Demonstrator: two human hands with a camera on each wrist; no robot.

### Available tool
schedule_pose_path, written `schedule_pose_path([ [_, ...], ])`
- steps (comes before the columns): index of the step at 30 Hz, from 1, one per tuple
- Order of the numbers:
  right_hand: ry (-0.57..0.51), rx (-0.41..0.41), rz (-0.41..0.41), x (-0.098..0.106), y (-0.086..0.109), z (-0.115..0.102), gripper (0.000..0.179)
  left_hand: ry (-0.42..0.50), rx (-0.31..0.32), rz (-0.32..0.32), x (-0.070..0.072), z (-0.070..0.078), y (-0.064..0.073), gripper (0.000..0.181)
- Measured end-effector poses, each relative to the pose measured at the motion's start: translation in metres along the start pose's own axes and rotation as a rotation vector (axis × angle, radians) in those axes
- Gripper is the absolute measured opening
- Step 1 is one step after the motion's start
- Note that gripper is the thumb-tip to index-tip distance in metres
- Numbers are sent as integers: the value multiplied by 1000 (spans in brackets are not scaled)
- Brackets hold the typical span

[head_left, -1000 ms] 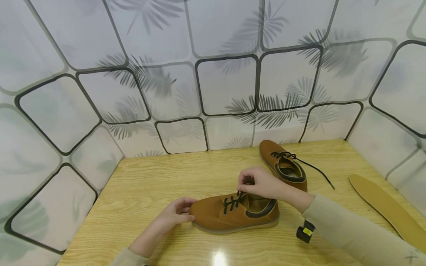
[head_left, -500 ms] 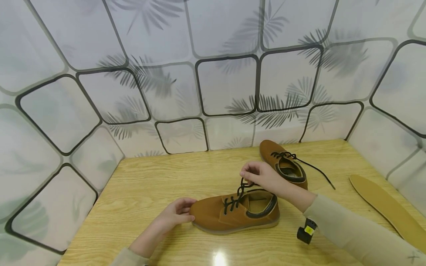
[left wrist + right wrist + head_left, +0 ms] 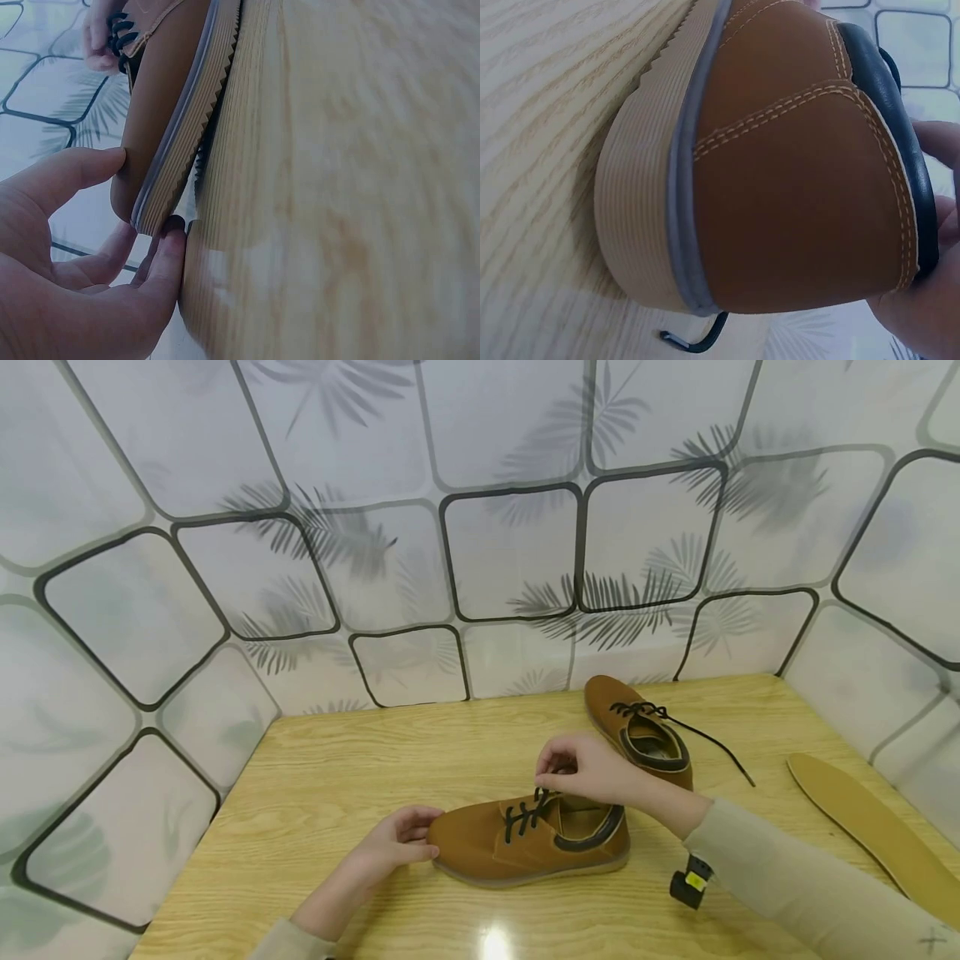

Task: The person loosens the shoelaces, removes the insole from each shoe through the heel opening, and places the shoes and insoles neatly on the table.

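Observation:
A brown lace-up shoe (image 3: 472, 847) lies in the head view with its toe to the left. My left hand (image 3: 393, 843) holds that toe; in the left wrist view the thumb (image 3: 101, 166) presses the upper while fingers reach round the sole's tip. Over the shoe's opening, my right hand (image 3: 581, 768) pinches the black shoelace (image 3: 540, 795) just above the top eyelets. The right wrist view shows the heel (image 3: 802, 202) up close, with a lace end (image 3: 694, 345) hanging beyond it. Part of the opening is hidden behind the right hand.
Behind the right forearm stands a second brown shoe (image 3: 607, 702), its long black lace (image 3: 712, 742) trailing right across the wooden table (image 3: 337, 760). A tan insole (image 3: 862, 827) lies at the right edge. Patterned walls (image 3: 510, 552) enclose the back and sides.
My right hand rose with the lace, drawing a loop up from the shoe, then came back down close to the eyelets. The left hand and the shoe stayed still.

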State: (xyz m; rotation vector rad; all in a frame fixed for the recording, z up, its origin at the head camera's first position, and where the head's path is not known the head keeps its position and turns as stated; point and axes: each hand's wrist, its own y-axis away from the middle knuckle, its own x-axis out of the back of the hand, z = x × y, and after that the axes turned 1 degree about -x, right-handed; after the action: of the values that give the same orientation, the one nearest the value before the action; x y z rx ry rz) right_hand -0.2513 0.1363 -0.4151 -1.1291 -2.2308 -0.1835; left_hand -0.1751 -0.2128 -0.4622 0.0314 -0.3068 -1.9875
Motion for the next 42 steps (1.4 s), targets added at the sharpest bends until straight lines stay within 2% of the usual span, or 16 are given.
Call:
schedule_pose_path([
  [6,60,16,-40,0,1,-2,4,-12,3,3,0,0,0,61],
  [11,103,33,-31,1,1,-1,6,-18,3,6,0,1,1,61],
  [15,79,11,-17,1,1,-1,6,-19,3,7,0,0,0,61],
  [20,-34,-24,-20,3,2,0,7,-12,4,0,0,-1,0,60],
  [26,-243,-134,-12,7,2,0,16,-8,-3,-1,-1,-1,-1,61],
  [29,-282,-146,-4,8,2,-1,19,-8,-10,0,-1,-1,0,61],
  [33,-234,-112,-5,8,2,-1,19,-8,-17,-1,-1,-1,0,61],
  [42,-28,-22,-14,3,3,1,6,-11,-22,6,-1,0,0,61],
])
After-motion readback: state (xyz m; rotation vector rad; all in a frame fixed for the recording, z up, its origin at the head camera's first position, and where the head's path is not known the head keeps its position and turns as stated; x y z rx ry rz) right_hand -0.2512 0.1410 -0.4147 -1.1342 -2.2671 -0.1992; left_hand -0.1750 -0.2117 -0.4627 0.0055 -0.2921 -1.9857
